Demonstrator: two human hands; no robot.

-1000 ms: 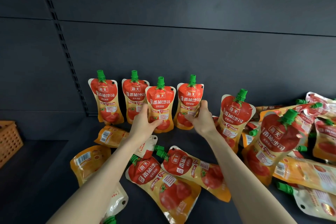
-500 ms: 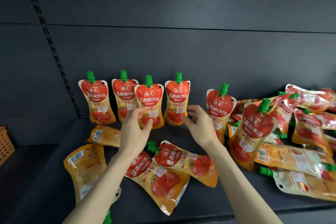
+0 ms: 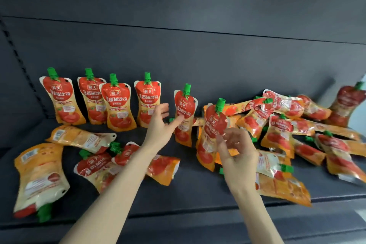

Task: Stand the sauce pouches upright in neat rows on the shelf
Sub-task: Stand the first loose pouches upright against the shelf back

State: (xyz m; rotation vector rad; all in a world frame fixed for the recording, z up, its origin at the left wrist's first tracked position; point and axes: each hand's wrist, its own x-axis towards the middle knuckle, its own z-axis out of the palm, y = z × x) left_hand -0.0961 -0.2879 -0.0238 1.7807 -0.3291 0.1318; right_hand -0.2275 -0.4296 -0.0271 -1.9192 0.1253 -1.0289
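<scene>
Shelf [image 3: 198, 194]: four sauce pouches [image 3: 118, 103] stand at the back wall; right of them, a loose heap [image 3: 287, 125]. Left hand [image 3: 160, 125] and right hand [image 3: 235, 156] released, empty. Risk: leaning pouch [image 3: 185, 113] right of the row may topple if brushed.

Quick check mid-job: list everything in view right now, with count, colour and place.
Upright pouches: four, red and orange with green caps, in a row at the back left against the wall.
Leaning pouches: two, same colours, centre, just right of the row.
Flat pouches: four, mostly orange, lying front left.
Pouch pile: too jumbled to count, red and orange, heaped on the right.
Shelf: one, dark grey, under everything.
Back wall: dark grey panels, behind.
Left hand: open, at the nearer leaning pouch.
Right hand: open, in front of the other leaning pouch.
</scene>
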